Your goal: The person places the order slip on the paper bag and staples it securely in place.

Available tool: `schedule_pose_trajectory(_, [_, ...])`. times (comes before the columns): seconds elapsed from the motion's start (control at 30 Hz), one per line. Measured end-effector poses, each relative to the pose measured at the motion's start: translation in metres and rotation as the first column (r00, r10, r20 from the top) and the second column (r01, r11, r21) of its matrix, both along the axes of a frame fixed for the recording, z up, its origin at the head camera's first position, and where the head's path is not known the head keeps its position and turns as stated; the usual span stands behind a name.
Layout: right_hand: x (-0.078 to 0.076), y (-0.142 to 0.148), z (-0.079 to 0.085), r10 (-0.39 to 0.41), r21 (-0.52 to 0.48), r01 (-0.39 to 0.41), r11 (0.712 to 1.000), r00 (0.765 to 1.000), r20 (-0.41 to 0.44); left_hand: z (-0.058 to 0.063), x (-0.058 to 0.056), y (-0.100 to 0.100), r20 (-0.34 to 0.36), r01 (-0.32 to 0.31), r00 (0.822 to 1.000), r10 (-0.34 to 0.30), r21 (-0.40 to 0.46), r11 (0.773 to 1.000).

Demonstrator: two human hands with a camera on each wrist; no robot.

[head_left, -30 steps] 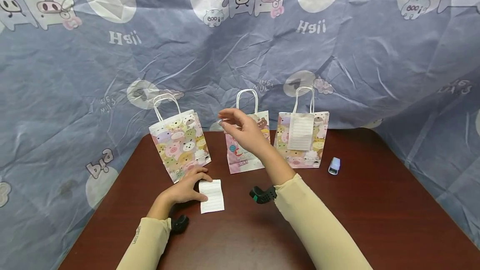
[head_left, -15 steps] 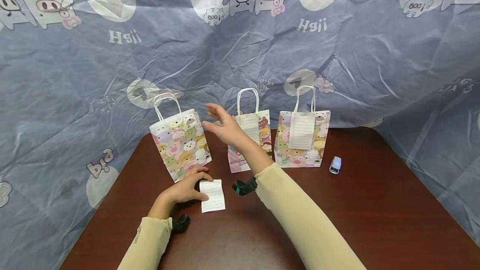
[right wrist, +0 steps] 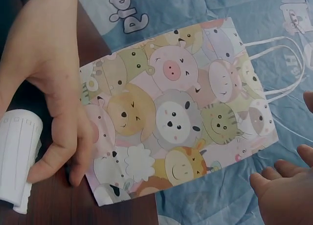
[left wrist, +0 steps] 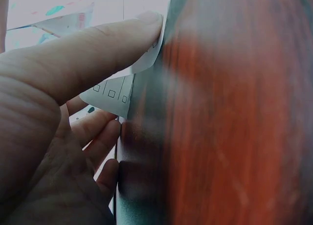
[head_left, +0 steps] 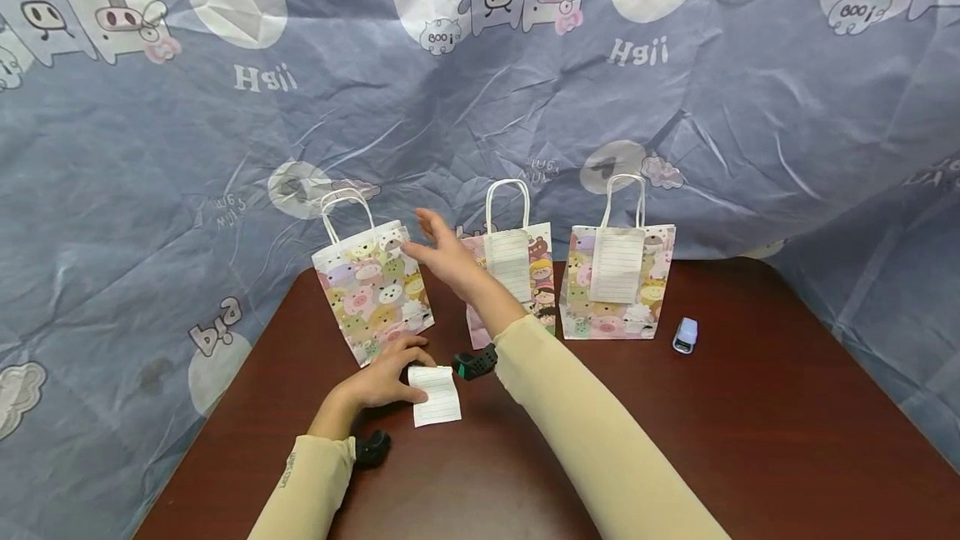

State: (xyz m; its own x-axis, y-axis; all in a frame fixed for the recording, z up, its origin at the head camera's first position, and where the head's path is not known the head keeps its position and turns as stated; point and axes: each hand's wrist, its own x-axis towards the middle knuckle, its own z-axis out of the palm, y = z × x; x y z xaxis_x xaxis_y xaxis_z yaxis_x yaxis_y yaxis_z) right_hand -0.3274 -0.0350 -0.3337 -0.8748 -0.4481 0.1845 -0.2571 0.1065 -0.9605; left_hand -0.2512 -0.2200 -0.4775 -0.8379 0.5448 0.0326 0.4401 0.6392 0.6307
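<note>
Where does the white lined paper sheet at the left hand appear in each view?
Head: white lined paper sheet below centre, slightly left.
Left wrist: sheet at upper left, partly hidden.
Right wrist: sheet at lower left, curled.
Shared landmark: the bare left hand, visible in all three.

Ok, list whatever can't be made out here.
Head view: part of the middle pink cartoon-printed paper bag, behind the right arm.
Head view: any wording on the white lined paper slip by the left hand, too small.
Left wrist view: part of that slip, behind the same hand.
Right wrist view: much of the right hand, cut by the right edge.
</note>
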Motion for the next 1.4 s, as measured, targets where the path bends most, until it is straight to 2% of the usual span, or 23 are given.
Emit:
schedule_pose_trajectory(0.37, [-0.021, -0.015, -0.008, 0.019, -0.001, -0.019, 1.0, 1.0, 0.019, 0.002, 0.002, -0.001, -0.005, -0.001, 1.0, 0.001, 0.006, 1.0])
schedule_pose_trajectory(0.57, [-0.025, -0.015, -0.008, 0.036, 0.019, -0.036, 0.999, 0.999, 0.0, 0.002, 0.002, 0.0, 0.013, -0.005, 1.0, 0.005, 0.024, 1.0])
schedule_pose_trajectory(0.93, [-0.025, -0.018, -0.009, 0.002, 0.048, -0.003, 0.999, 1.0, 0.019, -0.001, 0.0, 0.0, -0.003, -0.019, 1.0, 0.019, 0.006, 1.0])
schedule_pose_trajectory(1.4, [-0.019, -0.018, -0.014, -0.049, 0.038, 0.053, 0.998, 0.995, -0.082, 0.003, 0.001, 0.003, 0.003, -0.058, 0.998, 0.058, -0.013, 0.998])
